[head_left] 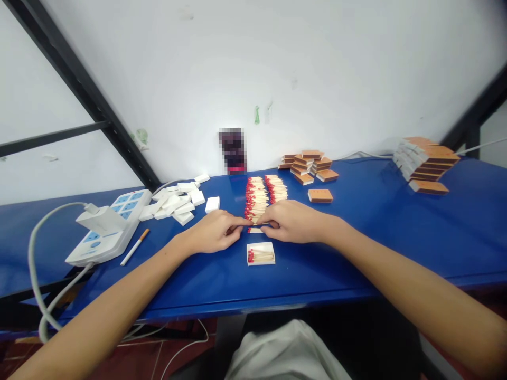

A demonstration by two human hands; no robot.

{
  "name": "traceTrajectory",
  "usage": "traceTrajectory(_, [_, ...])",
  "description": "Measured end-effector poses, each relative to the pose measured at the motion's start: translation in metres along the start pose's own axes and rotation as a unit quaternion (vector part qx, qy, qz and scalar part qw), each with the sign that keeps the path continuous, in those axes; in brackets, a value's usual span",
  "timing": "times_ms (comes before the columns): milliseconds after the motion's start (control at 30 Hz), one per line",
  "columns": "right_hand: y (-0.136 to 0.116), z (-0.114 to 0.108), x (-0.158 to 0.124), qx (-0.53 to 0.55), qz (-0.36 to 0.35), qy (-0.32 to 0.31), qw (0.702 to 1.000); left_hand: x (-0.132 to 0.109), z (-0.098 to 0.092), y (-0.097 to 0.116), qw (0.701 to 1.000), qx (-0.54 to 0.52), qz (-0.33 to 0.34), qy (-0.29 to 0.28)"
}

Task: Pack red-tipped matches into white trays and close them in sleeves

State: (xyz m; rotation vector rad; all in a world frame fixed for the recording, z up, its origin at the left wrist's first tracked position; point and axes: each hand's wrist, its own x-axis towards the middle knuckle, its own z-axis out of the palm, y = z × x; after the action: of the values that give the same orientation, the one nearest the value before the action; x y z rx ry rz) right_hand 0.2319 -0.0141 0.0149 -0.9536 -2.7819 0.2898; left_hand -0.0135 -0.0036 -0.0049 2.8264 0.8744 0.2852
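Two bare hands meet near the middle of a glossy blue tabletop (380, 232), working at a supply of thin wooden matches with red heads (257, 195). These matches lie loose in two long columns side by side, red heads toward the left. The left hand (212, 232) points its index finger at the near end of the left column, its thumb a little apart and its other fingers curled. The right hand (295, 220) comes from the other side, index fingertip at the same end, thumb lower down beside a few separate matches (254, 230). Whether either hand grips a match cannot be told. Just nearer the person sits a small white rectangular tray (271, 262), partly filled with matches, their heads again to the left. On the left, flat white rectangular pieces (184, 207) lie in a jumbled heap, one standing apart; their insides do not show. Orange-brown cardboard matchboxes with white ends (309, 163) form a loose pile behind and to the right, with one lying separately in front. More such matchboxes (433, 155) are stacked at far right; their contents are hidden.
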Motion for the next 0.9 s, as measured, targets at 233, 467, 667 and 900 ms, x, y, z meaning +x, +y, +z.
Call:
traceTrajectory(233, [-0.0002,0.0000,-0.0005,-0.006,0.007,0.000,1.000,-0.0001,-0.0010,0.0013,0.997,-0.059,-0.037,-0.012])
traceTrajectory(467, [-0.0005,0.0002,-0.0002,-0.006,0.010,0.003,1.000,0.0003,-0.0036,0.0036,0.995,-0.085,-0.054,-0.020])
traceTrajectory(667, [-0.0007,0.0001,0.0002,-0.002,0.006,0.006,1.000,-0.0012,-0.0035,0.0033,0.993,-0.110,-0.047,-0.014])
traceTrajectory(900, [-0.0008,0.0003,-0.0002,-0.005,0.002,0.005,1.000,-0.0007,-0.0069,0.0048,0.993,-0.109,-0.051,-0.019])
